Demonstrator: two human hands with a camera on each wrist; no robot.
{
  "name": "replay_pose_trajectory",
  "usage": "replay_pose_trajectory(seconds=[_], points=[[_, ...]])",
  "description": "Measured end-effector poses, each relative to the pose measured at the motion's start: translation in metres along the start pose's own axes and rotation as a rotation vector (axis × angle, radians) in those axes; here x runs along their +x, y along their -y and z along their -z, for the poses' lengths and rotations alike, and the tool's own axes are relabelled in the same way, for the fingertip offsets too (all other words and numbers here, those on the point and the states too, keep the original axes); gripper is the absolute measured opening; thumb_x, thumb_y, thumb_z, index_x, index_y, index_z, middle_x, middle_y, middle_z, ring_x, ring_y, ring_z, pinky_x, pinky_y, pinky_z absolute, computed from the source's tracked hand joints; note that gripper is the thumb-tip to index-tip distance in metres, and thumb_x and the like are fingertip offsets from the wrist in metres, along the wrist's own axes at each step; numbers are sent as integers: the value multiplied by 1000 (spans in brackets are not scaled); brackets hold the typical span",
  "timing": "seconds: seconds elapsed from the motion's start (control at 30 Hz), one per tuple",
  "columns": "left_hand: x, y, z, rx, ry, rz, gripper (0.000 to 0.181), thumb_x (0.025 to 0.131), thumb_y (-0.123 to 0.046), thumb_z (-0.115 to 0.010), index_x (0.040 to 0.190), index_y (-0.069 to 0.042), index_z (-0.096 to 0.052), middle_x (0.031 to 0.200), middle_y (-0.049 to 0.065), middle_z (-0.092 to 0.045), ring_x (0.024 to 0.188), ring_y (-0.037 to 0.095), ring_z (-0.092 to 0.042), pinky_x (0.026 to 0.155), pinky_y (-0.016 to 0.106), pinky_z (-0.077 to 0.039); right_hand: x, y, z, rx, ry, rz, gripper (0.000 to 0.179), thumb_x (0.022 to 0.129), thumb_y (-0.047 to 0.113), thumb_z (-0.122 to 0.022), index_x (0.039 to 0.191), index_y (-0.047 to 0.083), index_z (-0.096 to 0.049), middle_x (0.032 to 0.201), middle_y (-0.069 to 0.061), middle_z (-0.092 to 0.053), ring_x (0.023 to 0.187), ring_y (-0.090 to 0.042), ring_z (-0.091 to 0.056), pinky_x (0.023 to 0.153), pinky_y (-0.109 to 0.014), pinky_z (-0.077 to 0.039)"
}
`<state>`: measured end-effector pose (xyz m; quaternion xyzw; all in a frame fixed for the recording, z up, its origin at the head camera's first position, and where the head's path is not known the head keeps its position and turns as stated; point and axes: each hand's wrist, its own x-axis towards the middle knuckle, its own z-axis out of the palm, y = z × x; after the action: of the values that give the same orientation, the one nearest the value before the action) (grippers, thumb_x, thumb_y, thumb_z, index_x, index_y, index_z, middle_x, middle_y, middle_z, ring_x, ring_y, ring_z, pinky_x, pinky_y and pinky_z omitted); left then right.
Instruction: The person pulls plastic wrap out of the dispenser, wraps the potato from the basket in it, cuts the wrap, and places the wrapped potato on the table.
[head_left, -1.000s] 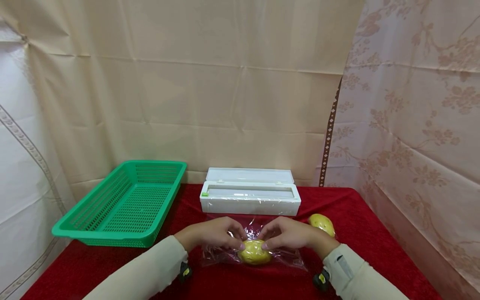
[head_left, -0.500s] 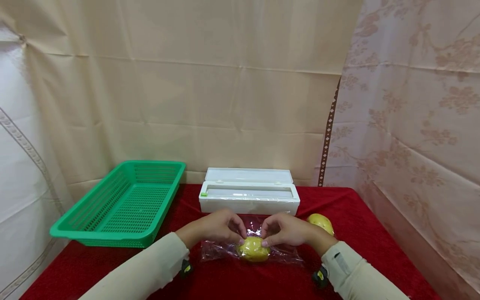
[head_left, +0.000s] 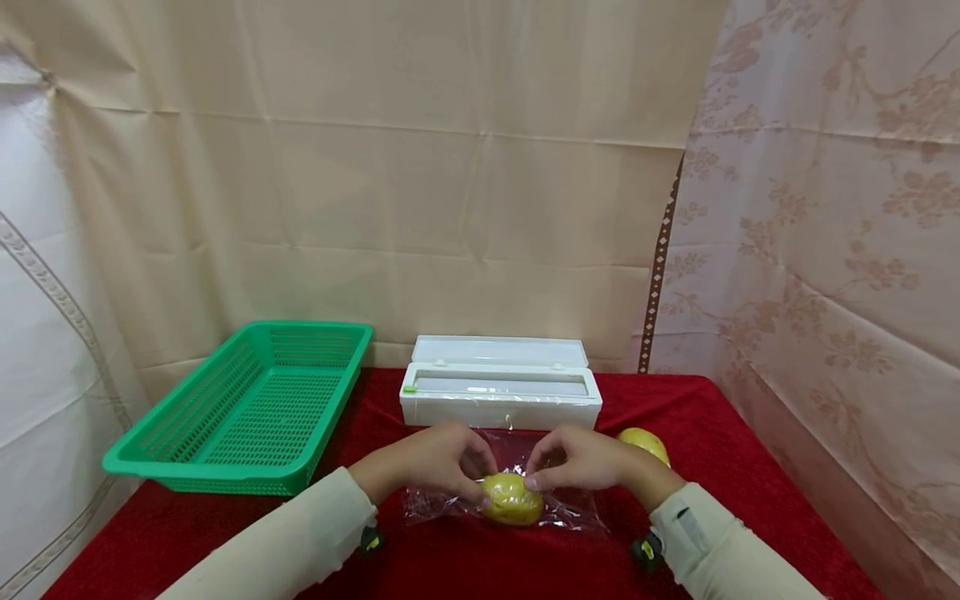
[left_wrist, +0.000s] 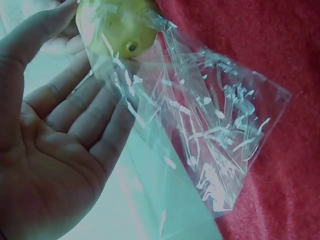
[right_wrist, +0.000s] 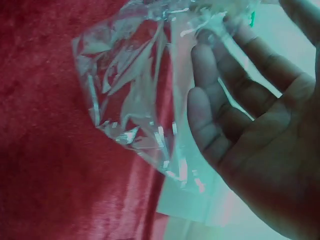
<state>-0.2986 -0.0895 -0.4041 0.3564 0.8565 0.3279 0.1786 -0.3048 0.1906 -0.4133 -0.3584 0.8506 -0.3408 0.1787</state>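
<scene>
A yellow oval piece of produce (head_left: pixel 512 500) lies on clear plastic film (head_left: pixel 577 510) on the red cloth. In the left wrist view a dark round pit shows on the produce (left_wrist: pixel 120 30) under the shiny film (left_wrist: pixel 220 120). My left hand (head_left: pixel 427 462) holds its left side, thumb at the near surface and fingers behind. My right hand (head_left: pixel 588 462) has its thumb on the upper right edge and pinches film there. In the right wrist view the fingertips meet crumpled film (right_wrist: pixel 130 85), and the produce is mostly hidden. Film spreads out on both sides.
A white film dispenser box (head_left: pixel 501 410) with its lid raised stands just behind the hands. At the left is a green plastic basket (head_left: pixel 300 475). Another yellow oval piece (head_left: pixel 647 442) lies behind the right wrist. Red cloth (head_left: pixel 720 500) covers the table; curtains hang behind.
My hands stay at the wrapped produce with small finger shifts. The left thumb has slid down its left side; the right thumb has moved slightly up and back.
</scene>
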Motion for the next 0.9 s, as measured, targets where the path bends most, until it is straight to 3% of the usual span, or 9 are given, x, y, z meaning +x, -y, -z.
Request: replay_pose_trajectory(seconds=[0.17,0.37,0.57,0.7,0.8,0.9], points=[[1,2,-3,101,-35,-13,36,73,-28,-93,103,-17,-77,94,-12,-76,87,0,-70,81,21,-57,-5,12,-3,-97,-17,-37,31,80,38,-88,103,21,-76,86,6,-72,77,-10,-67,68,-26,-56],[4,2,-4,179,-65,-3,37,74,-28,-92,106,-15,-77,94,-12,-76,85,-2,-67,80,20,-55,-1,12,-7,-154,-51,-26,36,79,38,-89,106,18,-75,82,6,-69,73,-7,-63,66,-25,-53],[7,6,-2,154,-37,16,36,78,-22,-88,112,-15,-78,93,-13,-75,80,0,-66,74,21,-56,4,8,-7,-147,-33,-70,42,81,37,-88,114,15,-76,86,10,-71,76,-6,-65,69,-26,-55],[9,9,0,160,-14,31,40,79,-21,-87,117,-17,-78,100,-15,-75,86,0,-66,79,23,-56,7,6,-7,-146,-46,-74,50,80,35,-89,120,11,-71,91,7,-71,83,-6,-65,75,-26,-54],[11,12,1,194,5,34,42,79,-21,-88,120,-18,-77,105,-16,-75,92,-1,-65,85,24,-55,9,4,-7,-128,-62,-66,47,80,31,-89,117,11,-67,91,4,-70,84,-9,-65,76,-27,-54],[14,15,3,169,34,39,43,82,-17,-86,123,-16,-76,108,-14,-76,93,-2,-67,85,22,-55,10,2,-6,-114,-70,-58,41,82,30,-88,112,14,-65,92,3,-71,86,-10,-66,78,-28,-55]])
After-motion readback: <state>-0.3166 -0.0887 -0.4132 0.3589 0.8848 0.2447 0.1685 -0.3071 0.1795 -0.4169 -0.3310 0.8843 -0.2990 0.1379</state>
